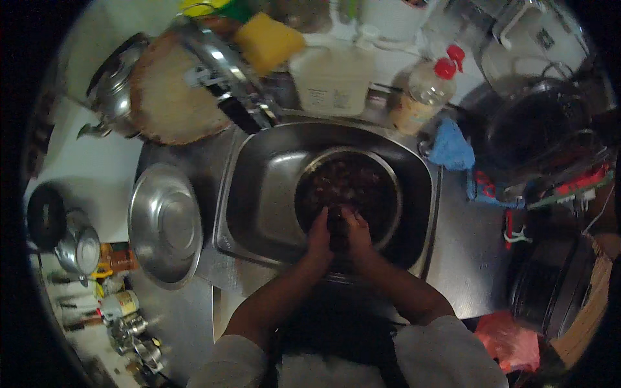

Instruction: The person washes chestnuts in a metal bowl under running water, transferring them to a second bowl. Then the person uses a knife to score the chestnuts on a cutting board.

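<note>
A round metal bowl (397, 194) stands in the right half of the stainless steel sink (271, 228). Small dark pieces of food (344, 182), of a kind I cannot tell, lie in it. My left hand (321, 235) and my right hand (358, 230) are side by side over the bowl's near edge, palms facing each other. Between them is a dark gap or a dark thing; the dim, blurred picture does not settle which. The fingertips point into the bowl, and whether they grip anything is not clear.
A wide metal basin (165, 225) lies left of the sink. Behind stand a round wooden board (179, 92), a metal lid (228, 68), a yellow sponge (269, 41), a plastic tub (332, 82) and a red-capped bottle (422, 97). A blue cloth (452, 145) hangs at the right; dark pans (538, 131) are beyond.
</note>
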A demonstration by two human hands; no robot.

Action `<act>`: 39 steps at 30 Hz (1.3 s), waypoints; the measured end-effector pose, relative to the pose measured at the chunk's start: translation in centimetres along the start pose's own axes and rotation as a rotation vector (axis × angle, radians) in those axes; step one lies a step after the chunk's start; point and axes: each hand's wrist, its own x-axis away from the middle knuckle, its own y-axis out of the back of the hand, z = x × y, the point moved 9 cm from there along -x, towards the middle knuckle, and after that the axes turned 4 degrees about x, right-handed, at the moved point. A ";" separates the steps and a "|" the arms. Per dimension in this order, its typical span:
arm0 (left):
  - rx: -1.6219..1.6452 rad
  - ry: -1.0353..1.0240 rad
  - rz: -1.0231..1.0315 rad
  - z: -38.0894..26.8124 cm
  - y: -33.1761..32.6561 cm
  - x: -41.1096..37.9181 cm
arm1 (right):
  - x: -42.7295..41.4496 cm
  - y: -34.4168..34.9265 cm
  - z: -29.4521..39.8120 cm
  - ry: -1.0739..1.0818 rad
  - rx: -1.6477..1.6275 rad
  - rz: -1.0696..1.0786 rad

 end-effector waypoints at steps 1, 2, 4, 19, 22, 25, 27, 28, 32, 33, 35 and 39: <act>-0.010 -0.008 0.018 -1.1 -0.3 0.1 | 0.4 -0.7 0.2 -0.013 0.000 -0.003; -0.014 -0.115 0.092 -2.9 -1.1 0.7 | 0.8 -2.0 0.6 -0.016 -0.015 0.028; -0.031 -0.269 0.128 -5.9 -1.3 3.4 | 1.8 -4.1 1.2 -0.024 -0.010 0.000; 0.455 -0.778 -0.155 -30.2 18.6 18.1 | 8.1 -40.6 -12.5 -0.096 0.235 0.848; 0.495 -0.722 -0.171 -30.8 22.2 16.2 | 5.4 -40.2 -16.3 -0.054 0.638 0.678; 0.453 -0.681 -0.371 -30.5 25.0 16.1 | 5.3 -40.4 -16.3 0.065 0.866 0.652; 0.352 -0.708 -0.511 -30.6 25.4 17.2 | 6.6 -40.8 -14.2 0.284 0.955 0.684; 0.274 -0.766 -0.546 -31.1 24.9 18.1 | 7.1 -40.4 -13.1 0.323 0.936 0.672; 0.145 -1.108 -0.282 -31.8 17.6 19.3 | 9.1 -35.9 -6.3 0.707 0.672 0.810; 0.044 -1.289 -0.202 -31.2 14.9 19.9 | 8.9 -33.1 -4.0 0.797 0.448 0.812; -0.227 -1.334 -0.205 -27.7 10.3 17.7 | 3.9 -25.6 -2.2 0.674 0.505 0.684; -0.482 -0.615 -0.030 -14.6 4.8 5.1 | -8.1 -5.4 1.8 0.568 0.679 0.021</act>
